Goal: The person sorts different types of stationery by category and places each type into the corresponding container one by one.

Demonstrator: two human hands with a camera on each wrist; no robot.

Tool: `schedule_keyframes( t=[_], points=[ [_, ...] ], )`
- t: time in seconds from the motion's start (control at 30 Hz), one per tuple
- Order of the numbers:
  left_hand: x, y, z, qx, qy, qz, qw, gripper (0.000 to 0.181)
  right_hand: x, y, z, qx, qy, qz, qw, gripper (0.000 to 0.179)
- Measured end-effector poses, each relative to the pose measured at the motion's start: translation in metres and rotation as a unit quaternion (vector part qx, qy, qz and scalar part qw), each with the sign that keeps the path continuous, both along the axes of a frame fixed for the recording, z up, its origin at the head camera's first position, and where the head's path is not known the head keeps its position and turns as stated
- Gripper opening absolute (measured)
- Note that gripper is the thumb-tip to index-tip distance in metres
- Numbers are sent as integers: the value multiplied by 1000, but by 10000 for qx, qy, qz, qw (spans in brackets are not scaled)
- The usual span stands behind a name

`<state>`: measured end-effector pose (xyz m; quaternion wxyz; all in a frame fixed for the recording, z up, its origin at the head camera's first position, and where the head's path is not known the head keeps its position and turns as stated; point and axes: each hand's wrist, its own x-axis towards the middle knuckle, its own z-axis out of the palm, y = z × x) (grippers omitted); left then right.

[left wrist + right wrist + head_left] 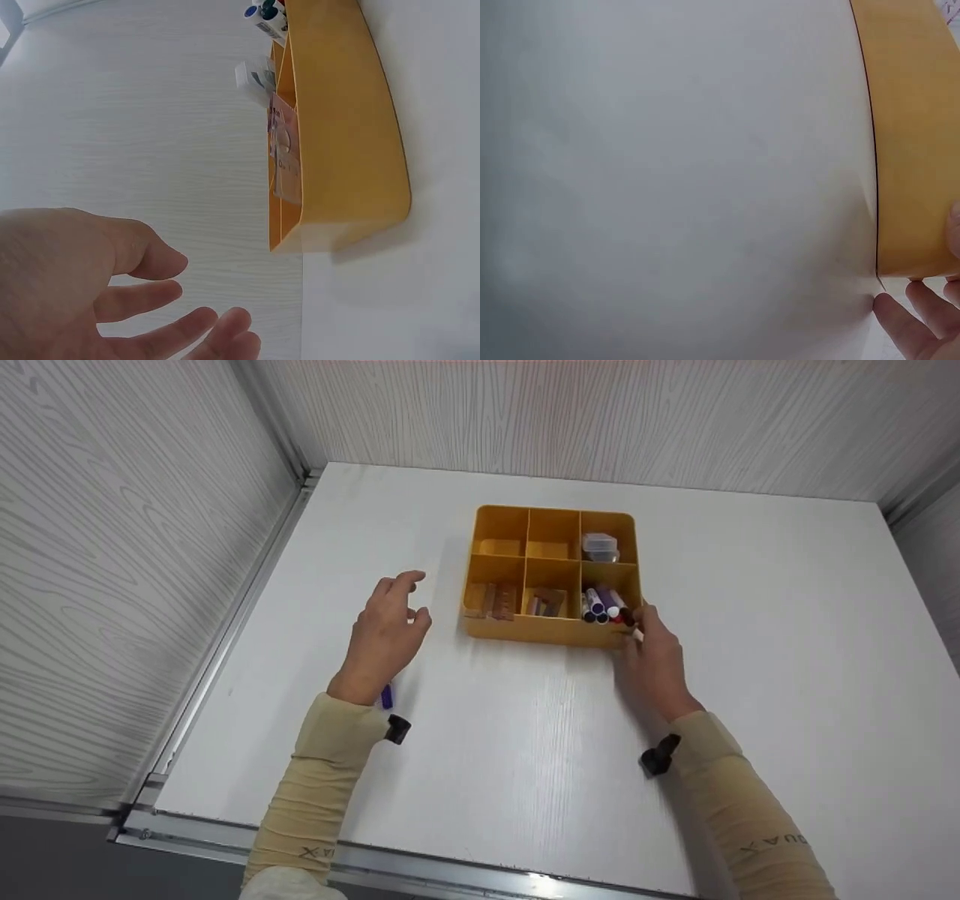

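Observation:
A yellow-orange box (540,631) with several compartments stands on the table. At its front right corner my right hand (660,660) grips it, thumb on the front wall and fingers round the side. Several markers (597,604) fill the front right compartment beside that hand. Left of the box, my left hand (384,626) hovers with thumb and fingers apart and nothing between them; the left wrist view shows the loosely bent fingers (154,300). Partly hidden under the left wrist lies a purple marker (387,696).
Clear plastic cases (601,547) sit in the back right compartment. Transparent pinkish pieces (500,600) are in the front left one, small flat packs (546,602) in the front middle. Pale wood-grain panels (585,420) stand behind and beside the white table (510,735).

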<state>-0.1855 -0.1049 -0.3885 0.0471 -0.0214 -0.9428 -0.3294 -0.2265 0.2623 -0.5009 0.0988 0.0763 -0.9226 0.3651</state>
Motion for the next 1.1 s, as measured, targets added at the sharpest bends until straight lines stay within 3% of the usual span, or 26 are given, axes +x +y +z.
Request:
schedule_keyframes(
  t=[0.23,0.47,0.67,0.93,1.1],
  points=[
    [4,-21,-19,70,-472,364,9982,47,0,0,-1,4,-5,-15,10000,24],
    [7,-36,-41,-153,-928,617,9937,46,1,-2,1,15,-252,-64,9997,29],
    [10,-39,-52,-380,-1175,767,9894,44,0,-1,2,-65,-336,-113,9993,29],
    [14,-42,-66,-822,-1763,980,9760,45,1,-1,2,-47,-245,-71,9997,29],
    [15,-40,-73,-872,-2284,998,9645,57,0,-2,1,-22,-211,-66,9998,27]
  ],
)
